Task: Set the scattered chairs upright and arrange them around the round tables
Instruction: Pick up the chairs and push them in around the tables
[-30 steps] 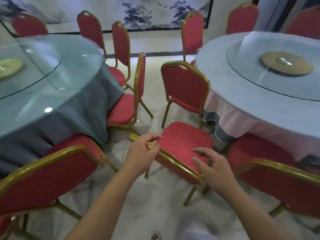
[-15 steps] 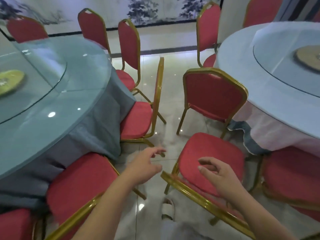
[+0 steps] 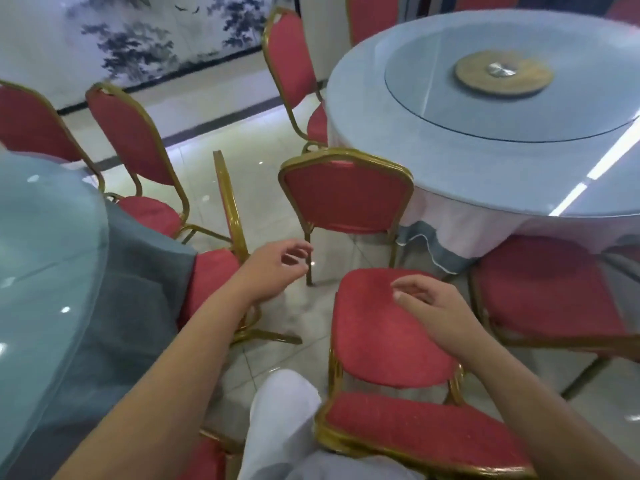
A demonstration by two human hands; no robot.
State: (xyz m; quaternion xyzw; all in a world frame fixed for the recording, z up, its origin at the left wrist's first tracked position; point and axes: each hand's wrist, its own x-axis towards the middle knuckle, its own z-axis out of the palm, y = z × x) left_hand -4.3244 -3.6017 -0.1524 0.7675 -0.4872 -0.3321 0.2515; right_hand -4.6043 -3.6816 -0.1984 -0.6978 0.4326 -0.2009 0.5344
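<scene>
**Both hands empty over a chair standing off the pale counter**

I have nothing in either hand. My right hand (image 3: 429,306) hovers just above the red seat of the near chair (image 3: 381,344), fingers loosely curled and pinching nothing. My left hand (image 3: 273,268) hangs in the air farther from the pale counter (image 3: 360,109), equally slack and empty.

The near chair stands upright on its legs, well out from the pale counter. It sits behind a tucked-in chair (image 3: 346,192) that shows me its back and stands close against the counter's hanging cloth. A third chair (image 3: 540,292) sits at the counter's rim beside them.

I judge the near chair to be righted but not placed, since it makes a second row with no spot at the rim. My hands are low, probably because its gilt backrest (image 3: 415,434), on the side away from the counter, is the natural handle. Sliding it toward the counter could snag its legs on a neighbour's frame or the cloth.
</scene>
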